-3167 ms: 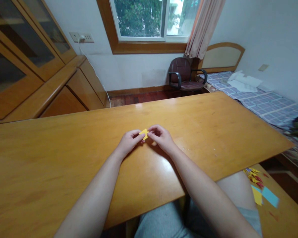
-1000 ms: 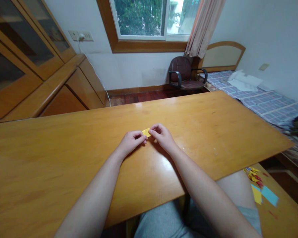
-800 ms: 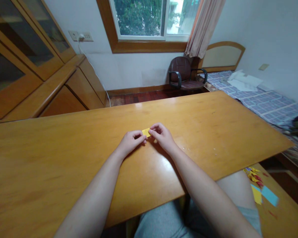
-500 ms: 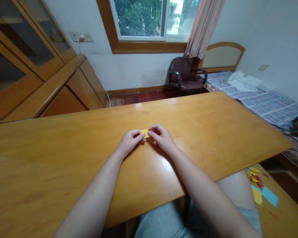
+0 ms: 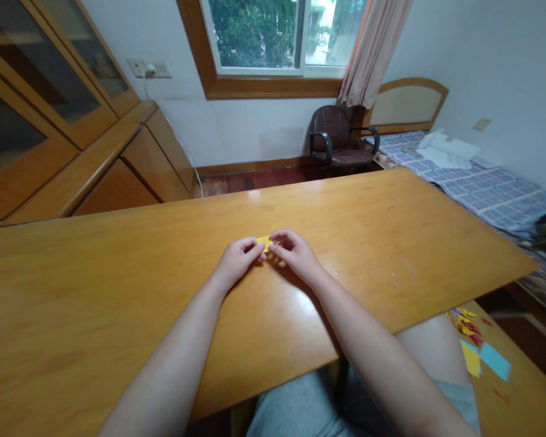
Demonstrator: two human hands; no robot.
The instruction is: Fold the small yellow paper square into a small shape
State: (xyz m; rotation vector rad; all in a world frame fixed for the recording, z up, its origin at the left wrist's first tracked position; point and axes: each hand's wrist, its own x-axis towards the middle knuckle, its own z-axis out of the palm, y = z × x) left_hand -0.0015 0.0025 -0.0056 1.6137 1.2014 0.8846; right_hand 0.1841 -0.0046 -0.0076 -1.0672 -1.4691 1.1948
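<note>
A small piece of folded yellow paper is held between my two hands, just above the middle of the wooden table. My left hand pinches its left end, thumb on the near face. At the right end, the thumb and fingertips of my right hand close on the paper's edge. The fingers cover much of the paper, so its folds are too small to make out.
On a lower wooden surface at the right lie a heap of yellow and red folded paper pieces, yellow sheets and a light blue sheet. Beyond the table stand an armchair, a bed and a cabinet.
The yellow paper and the fingertips of my right hand have shifted very slightly to the left. Both hands keep hold of the paper; everything else is as it was.
</note>
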